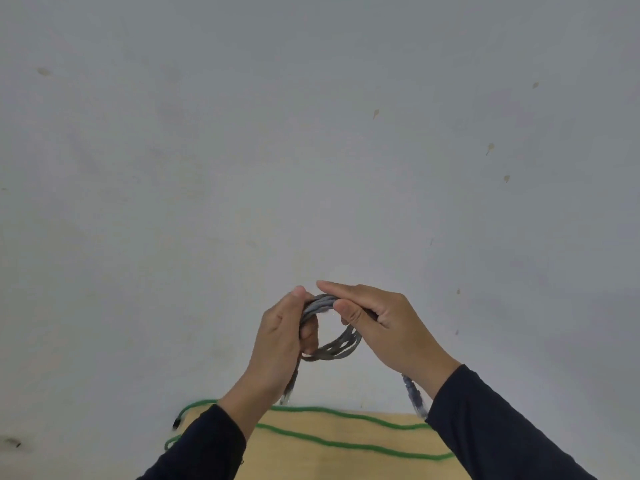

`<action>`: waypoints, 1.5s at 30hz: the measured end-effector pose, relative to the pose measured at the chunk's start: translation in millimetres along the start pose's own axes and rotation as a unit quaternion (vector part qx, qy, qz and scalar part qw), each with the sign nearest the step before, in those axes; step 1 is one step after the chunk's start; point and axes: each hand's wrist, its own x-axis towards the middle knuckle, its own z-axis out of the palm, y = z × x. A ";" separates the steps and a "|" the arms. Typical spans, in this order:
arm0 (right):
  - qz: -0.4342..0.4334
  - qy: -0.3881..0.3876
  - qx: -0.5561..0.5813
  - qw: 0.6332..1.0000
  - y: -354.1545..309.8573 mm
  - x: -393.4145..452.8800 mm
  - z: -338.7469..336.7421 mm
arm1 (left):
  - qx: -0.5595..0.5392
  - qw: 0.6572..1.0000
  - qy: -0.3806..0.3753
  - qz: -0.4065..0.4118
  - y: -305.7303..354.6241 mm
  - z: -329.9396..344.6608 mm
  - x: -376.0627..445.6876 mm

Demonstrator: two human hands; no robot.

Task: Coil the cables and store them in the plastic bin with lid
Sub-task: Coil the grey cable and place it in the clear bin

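Holding the grey cable point(330, 336) as a small multi-turn coil up in front of the wall point(311, 133), both hands on it, above the far edge of the wooden table point(346, 431). Main risk, my read: the turns spring apart if either grip eases, since nothing ties the bundle and both plug ends hang free, one at 7 o'clock of the coil, one at 5 o'clock below your right wrist; a dangling plug could also snag as you carry it. Second risk: the green cable point(346, 419) lies uncoiled across the table at 6 o'clock, trailing off the left edge, so it could slide off or get dragged. Your left hand point(284, 341) is curled closed around the coil's 9 o'clock side, thumb pressed on top of the strands, fingers hooked through the loop. Your right hand point(384, 323) pinches the 1 o'clock side between thumb and extended fingers, which sit pressed together, not spread. The bin and lid are out of view, so can't tell where the coil has to go.
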 end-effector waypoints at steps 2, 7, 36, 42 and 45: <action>0.009 0.022 0.011 1.000 0.4 1.0 0.8 | 0.047 0.996 0.034 0.069 -5.1 3.5 -0.9; 0.028 0.026 0.011 0.999 3.1 0.4 0.4 | 0.134 0.981 0.048 0.129 -14.1 5.1 -5.7; 0.156 0.230 0.125 0.952 27.3 9.5 14.8 | 0.027 0.999 -0.038 0.005 -10.8 -17.8 16.1; 0.197 0.173 0.224 0.939 25.0 12.7 16.0 | -0.011 1.000 0.028 0.007 -15.3 -15.1 20.6; 0.170 0.142 0.142 0.965 26.2 7.8 25.9 | -0.063 0.993 0.095 -0.010 -16.0 -10.7 26.3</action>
